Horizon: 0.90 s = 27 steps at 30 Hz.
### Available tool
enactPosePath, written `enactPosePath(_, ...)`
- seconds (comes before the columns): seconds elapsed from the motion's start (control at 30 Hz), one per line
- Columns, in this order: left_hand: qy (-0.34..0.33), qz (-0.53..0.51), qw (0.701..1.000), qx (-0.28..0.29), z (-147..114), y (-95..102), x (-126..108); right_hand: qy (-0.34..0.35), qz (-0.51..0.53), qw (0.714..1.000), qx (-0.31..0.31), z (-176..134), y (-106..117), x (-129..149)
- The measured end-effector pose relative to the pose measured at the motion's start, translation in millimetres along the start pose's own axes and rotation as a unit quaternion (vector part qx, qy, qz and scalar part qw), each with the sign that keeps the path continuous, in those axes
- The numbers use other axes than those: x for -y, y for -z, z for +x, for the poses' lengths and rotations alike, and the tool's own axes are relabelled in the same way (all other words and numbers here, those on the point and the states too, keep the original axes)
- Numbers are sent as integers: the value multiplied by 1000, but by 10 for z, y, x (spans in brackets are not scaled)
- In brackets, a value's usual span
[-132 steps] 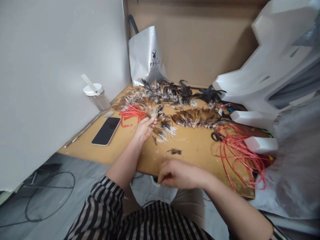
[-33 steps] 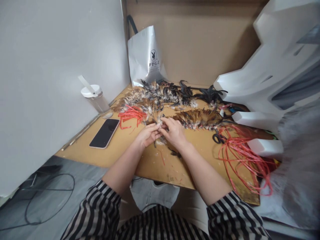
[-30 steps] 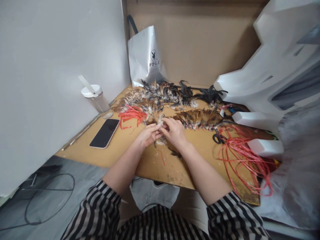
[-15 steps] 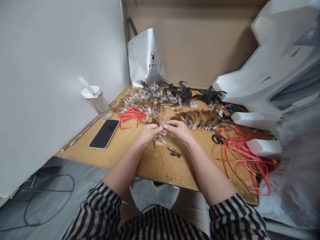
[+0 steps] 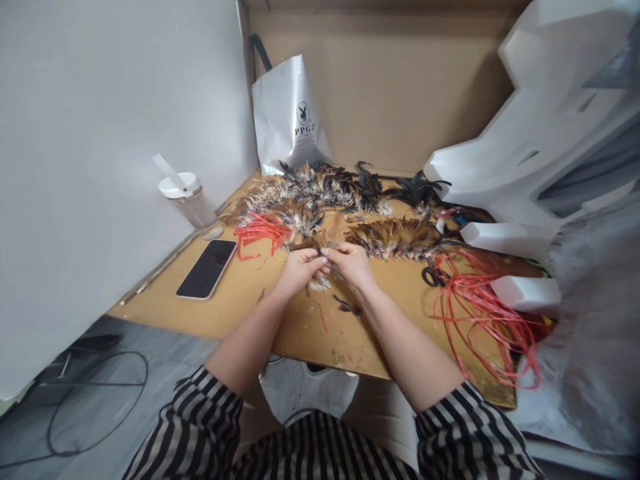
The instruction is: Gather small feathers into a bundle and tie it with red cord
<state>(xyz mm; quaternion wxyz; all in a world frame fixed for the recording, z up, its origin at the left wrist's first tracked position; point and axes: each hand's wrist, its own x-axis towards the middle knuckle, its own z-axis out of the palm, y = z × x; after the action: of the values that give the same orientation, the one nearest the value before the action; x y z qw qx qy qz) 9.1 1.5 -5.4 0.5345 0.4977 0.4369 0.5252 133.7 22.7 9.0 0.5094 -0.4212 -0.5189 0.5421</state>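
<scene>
My left hand (image 5: 303, 269) and my right hand (image 5: 352, 263) meet at the middle of the wooden table, fingertips pinched together. Between them they hold a small bunch of brown feathers (image 5: 327, 235), whose tips fan out beyond my fingers; its lower ends are hidden. A long row of brown feathers (image 5: 395, 237) lies just right of my right hand. Behind are mottled and black feathers (image 5: 330, 185) in a heap. Cut red plastic strips (image 5: 263, 229) lie beyond my left hand. A small dark feather piece (image 5: 347, 306) rests below my hands.
A phone (image 5: 207, 269) and a lidded cup (image 5: 187, 203) stand on the left. Black-handled scissors (image 5: 434, 275) lie beside tangled red strips (image 5: 487, 320) on the right. White foam pieces (image 5: 527, 294) jut in there. A silver bag (image 5: 285, 113) leans at the back.
My right hand has turned slightly and drawn closer over the fingers of my left hand. The feather bunch stays between them. The whole view has shifted slightly.
</scene>
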Motion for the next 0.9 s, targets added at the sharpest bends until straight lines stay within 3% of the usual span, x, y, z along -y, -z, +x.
enactPosePath(0.17,2,-8,1000,-29,9,-14,22,0,17,1000,-22,4,-39,-25)
enactPosePath(0.4,49,-57,997,5,-7,12,13,-57,82,994,38,13,-16,-33)
enactPosePath(0.6,33,-54,998,-21,20,86,-47,-35,79,994,62,23,-32,-16)
enactPosePath(0.67,24,-95,993,-62,47,137,-78,-3,27,998,58,28,-8,-22)
enactPosePath(0.73,17,-140,985,-101,73,190,-105,38,-96,993,63,29,40,-36)
enactPosePath(0.83,14,-173,976,-128,97,243,-118,87,-313,940,105,10,113,-47)
enactPosePath(0.9,20,-180,975,-125,102,250,-108,121,-406,897,128,-21,128,-31)
